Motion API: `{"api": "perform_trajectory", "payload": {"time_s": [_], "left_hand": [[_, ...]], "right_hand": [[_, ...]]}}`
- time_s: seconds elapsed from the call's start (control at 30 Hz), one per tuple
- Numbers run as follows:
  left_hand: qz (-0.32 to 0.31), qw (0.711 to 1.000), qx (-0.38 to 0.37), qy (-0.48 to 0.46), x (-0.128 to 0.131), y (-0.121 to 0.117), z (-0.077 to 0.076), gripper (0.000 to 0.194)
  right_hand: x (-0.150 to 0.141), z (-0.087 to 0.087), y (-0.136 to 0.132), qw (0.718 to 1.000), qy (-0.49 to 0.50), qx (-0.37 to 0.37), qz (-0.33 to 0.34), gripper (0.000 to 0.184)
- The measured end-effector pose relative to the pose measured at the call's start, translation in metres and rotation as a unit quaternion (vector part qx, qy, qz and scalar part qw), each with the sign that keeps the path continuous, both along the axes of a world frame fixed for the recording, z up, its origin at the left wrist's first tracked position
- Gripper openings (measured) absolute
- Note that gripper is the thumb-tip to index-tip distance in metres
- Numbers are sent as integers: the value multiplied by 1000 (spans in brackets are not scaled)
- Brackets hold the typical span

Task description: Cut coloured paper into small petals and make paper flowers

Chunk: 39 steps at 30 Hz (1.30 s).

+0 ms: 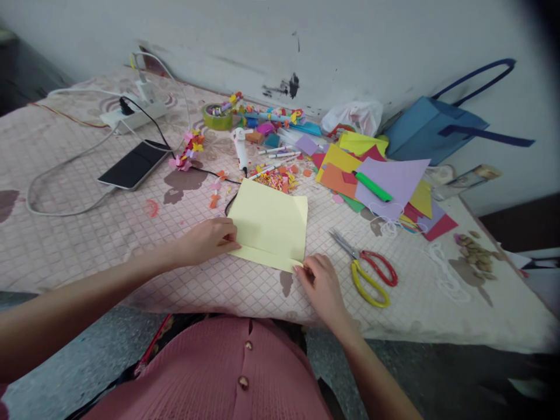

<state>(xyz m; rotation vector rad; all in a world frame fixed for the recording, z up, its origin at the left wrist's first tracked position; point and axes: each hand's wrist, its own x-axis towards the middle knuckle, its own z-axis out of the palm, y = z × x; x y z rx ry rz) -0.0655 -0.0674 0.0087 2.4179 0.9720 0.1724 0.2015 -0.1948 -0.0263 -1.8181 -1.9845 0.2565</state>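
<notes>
A pale yellow sheet of paper (271, 219) lies on the covered table in front of me, with a narrow strip folded along its near edge. My left hand (212, 239) pinches the left end of that folded strip. At the right near corner, my right hand (321, 283) holds the other end between thumb and fingers. Scissors (361, 262) with one red and one yellow handle lie partly open to the right of my right hand. Just beyond the paper stands a white glue gun (240, 149), its cord running behind the sheet.
Coloured paper sheets (389, 175) with a green marker (371, 185) are piled at the right. Small paper scraps (280, 178) lie behind the sheet. A phone (133, 165) and power strip (135, 112) with cables occupy the left. A blue bag (431, 128) leans against the wall.
</notes>
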Motion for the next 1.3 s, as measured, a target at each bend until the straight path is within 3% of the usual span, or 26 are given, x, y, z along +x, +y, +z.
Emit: {"api": "perform_trajectory", "payload": {"time_s": [0.1, 0.2, 0.37, 0.47, 0.63, 0.9, 1.0, 1.13, 1.3], "left_hand": [[7, 999, 35, 11, 1, -3, 0, 17], [19, 991, 128, -25, 10, -19, 2, 16], [-178, 969, 141, -100, 36, -62, -10, 33], [-234, 961, 128, -72, 44, -75, -24, 53], [-260, 958, 110, -46, 43, -73, -31, 59], [-262, 959, 100, -34, 43, -72, -27, 57], [-262, 958, 107, -32, 43, -72, -28, 57], [-260, 958, 118, -19, 44, -73, -30, 58], [-255, 959, 123, -22, 44, -72, -29, 59]], "right_hand": [[-2, 0, -1, 1000, -1, -6, -2, 22], [-3, 0, -1, 1000, 0, 0, -7, 21], [-4, 1, -2, 1000, 0, 4, -11, 21], [-4, 2, -4, 1000, 8, 5, -11, 20], [-4, -1, -7, 996, 75, 11, -38, 5], [-1, -3, -16, 990, 120, 51, -46, 29], [-2, -2, -23, 990, 110, 91, -4, 30], [-4, -5, -34, 988, 58, 80, 115, 43], [-4, -9, -41, 990, -1, 70, 126, 47]]}}
